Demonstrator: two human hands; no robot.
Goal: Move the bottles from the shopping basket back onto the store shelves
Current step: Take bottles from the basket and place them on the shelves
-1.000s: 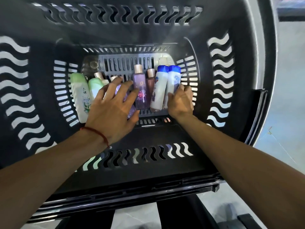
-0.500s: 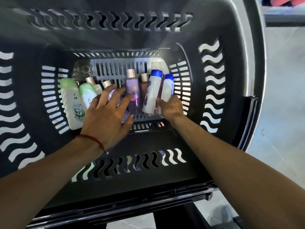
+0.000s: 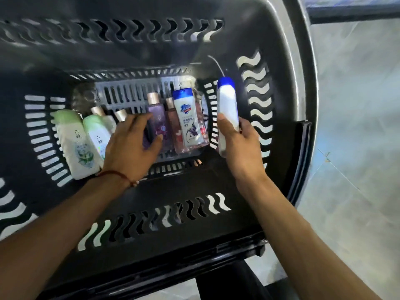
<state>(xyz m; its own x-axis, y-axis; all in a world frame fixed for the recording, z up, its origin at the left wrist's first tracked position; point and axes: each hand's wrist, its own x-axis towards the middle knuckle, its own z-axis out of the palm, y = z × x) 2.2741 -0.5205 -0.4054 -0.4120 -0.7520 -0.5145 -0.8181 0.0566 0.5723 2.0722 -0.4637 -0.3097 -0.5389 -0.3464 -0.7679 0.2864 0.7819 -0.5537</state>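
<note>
I look down into a deep black shopping basket (image 3: 279, 87). On its slotted floor lie several bottles: two pale green ones (image 3: 71, 139) at the left, a purple one (image 3: 159, 120) with a gold cap, a pinkish one (image 3: 174, 126), and a white one with a blue cap (image 3: 187, 118). My right hand (image 3: 242, 148) is shut on another white bottle with a blue cap (image 3: 227, 102), held upright above the floor near the right wall. My left hand (image 3: 129, 148) rests over the bottles in the middle, its fingers curled around the purple bottle's lower part.
The basket's walls rise high all around, with wavy cut-outs. Its right rim (image 3: 307, 105) borders a pale tiled floor (image 3: 357, 126). A dark shelf edge (image 3: 355, 7) shows at the top right. Clear plastic wrapping (image 3: 85, 98) lies at the basket's back left corner.
My right hand has closed on the rightmost white bottle and lifted it up and to the right, off the basket floor. My left hand has curled onto the purple bottle.
</note>
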